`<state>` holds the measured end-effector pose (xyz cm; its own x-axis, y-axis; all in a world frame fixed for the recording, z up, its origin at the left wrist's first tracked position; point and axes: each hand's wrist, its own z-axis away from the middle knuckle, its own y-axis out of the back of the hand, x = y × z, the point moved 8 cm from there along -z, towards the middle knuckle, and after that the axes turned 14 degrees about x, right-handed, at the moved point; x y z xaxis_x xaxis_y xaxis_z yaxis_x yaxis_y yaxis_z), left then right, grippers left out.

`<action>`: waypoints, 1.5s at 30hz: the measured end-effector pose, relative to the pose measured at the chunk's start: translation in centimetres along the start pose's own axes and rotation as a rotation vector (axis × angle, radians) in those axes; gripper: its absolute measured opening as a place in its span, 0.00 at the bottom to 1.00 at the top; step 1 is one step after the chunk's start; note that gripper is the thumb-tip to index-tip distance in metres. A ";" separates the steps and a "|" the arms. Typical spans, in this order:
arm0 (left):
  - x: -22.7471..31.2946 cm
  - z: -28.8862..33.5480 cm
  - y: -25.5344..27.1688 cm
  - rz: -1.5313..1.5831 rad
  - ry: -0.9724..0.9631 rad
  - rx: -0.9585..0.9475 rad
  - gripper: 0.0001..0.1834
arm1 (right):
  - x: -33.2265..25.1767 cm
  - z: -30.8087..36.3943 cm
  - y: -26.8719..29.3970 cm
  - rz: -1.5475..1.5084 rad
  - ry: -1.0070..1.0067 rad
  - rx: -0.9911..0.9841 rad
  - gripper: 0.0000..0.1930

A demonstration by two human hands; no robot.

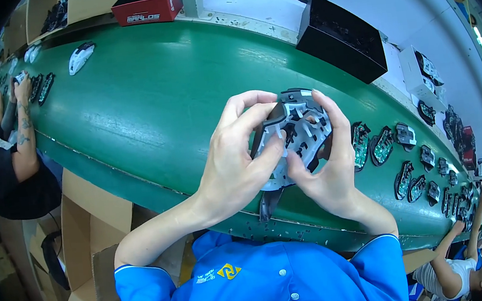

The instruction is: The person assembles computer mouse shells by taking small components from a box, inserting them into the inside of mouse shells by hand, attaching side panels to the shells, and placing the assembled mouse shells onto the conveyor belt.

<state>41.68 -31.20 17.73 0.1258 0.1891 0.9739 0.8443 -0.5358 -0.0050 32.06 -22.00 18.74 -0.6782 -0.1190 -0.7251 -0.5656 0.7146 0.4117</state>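
Observation:
Over the green work surface (152,101) I hold a computer mouse shell (308,131) in both hands, its hollow inside facing me. The inside is white plastic with black parts, and the outer edges are black. My left hand (226,152) grips the left side, with fingers round the far edge and the thumb pressed on the inside. On the right side, my right hand (335,169) has its forefinger along the edge and its thumb at the near inside. Just below the shell, a dark plastic piece (269,204) shows near the surface's front edge; I cannot tell whether it is attached.
To the right lie mouse bases with green circuit boards (382,145) and several dark mouse parts (406,136). A black box (341,38) and a red box (147,5) stand along the back. A white mouse (82,57) lies far left. Co-workers (10,159) sit at both sides; cardboard boxes (93,238) stand lower left.

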 end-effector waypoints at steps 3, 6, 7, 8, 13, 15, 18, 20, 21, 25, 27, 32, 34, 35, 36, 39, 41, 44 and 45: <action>0.4 0.2 0.0 -0.067 -0.061 -0.003 0.17 | -0.5 -0.1 0.6 0.019 0.067 0.077 0.40; 1.9 1.2 -0.1 -0.088 -0.215 -0.032 0.25 | -0.7 -0.6 1.0 -0.197 -0.025 0.034 0.37; 2.6 1.6 -0.1 -0.110 -0.244 -0.028 0.26 | -0.7 -0.7 1.4 -0.243 -0.058 0.050 0.36; 3.2 1.9 0.0 -0.131 -0.274 -0.024 0.27 | -0.6 -0.8 1.8 -0.289 -0.091 0.065 0.36; 1.7 2.2 -0.1 -0.210 -0.201 -0.039 0.27 | -0.9 -0.6 1.8 -0.188 -0.038 0.054 0.36; 1.8 2.2 -0.1 -0.234 -0.188 -0.005 0.25 | -0.7 -0.3 1.7 -0.184 -0.043 0.060 0.36; 1.4 2.6 0.0 -0.202 -0.190 0.052 0.24 | -0.3 0.1 1.3 -0.190 -0.069 0.053 0.36; 1.4 2.5 -0.3 -0.200 -0.208 0.053 0.24 | -0.1 0.2 1.3 -0.341 -0.092 0.102 0.36; 1.4 2.5 -0.3 -0.201 -0.225 0.059 0.24 | -0.2 0.2 1.2 -0.369 -0.103 0.086 0.36; 1.1 2.1 -0.8 -0.205 -0.262 0.051 0.24 | 0.4 0.4 1.2 -0.399 -0.144 0.096 0.36; 0.9 2.1 -1.2 -0.196 -0.267 0.018 0.25 | 0.8 0.5 1.2 -0.395 -0.145 0.104 0.35; 0.5 1.7 -1.3 -0.203 -0.273 0.005 0.24 | 1.4 0.6 0.9 -0.414 -0.172 0.123 0.36; 0.9 1.6 -1.1 -0.211 -0.299 0.009 0.24 | 1.4 0.7 0.9 -0.393 -0.178 0.124 0.36; 0.9 1.5 -1.0 -0.226 -0.269 -0.024 0.26 | 1.4 0.6 0.8 -0.377 -0.188 0.122 0.36; 1.1 1.5 -0.9 -0.249 -0.242 -0.054 0.27 | 0.9 0.2 0.8 -0.301 -0.147 0.079 0.36; 2.5 1.6 1.7 -0.374 -0.228 -0.114 0.37 | -0.2 -1.7 -1.2 -0.339 -0.329 -0.248 0.35; 3.7 0.7 3.7 -0.384 0.076 -0.342 0.43 | 2.0 -3.6 -2.3 -0.397 -0.377 -0.479 0.38; 4.3 -1.4 11.2 -0.270 0.158 -0.122 0.34 | 7.7 -7.3 -5.3 -0.246 -0.499 -0.498 0.37; 4.0 -2.1 14.2 -0.377 0.139 0.016 0.30 | 8.3 -8.9 -6.0 -0.001 -0.208 -0.368 0.36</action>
<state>53.06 -39.79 22.02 -0.2653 0.2562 0.9295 0.8257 -0.4375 0.3562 25.62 -33.43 15.19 -0.5894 0.0489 -0.8064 -0.7218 0.4164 0.5528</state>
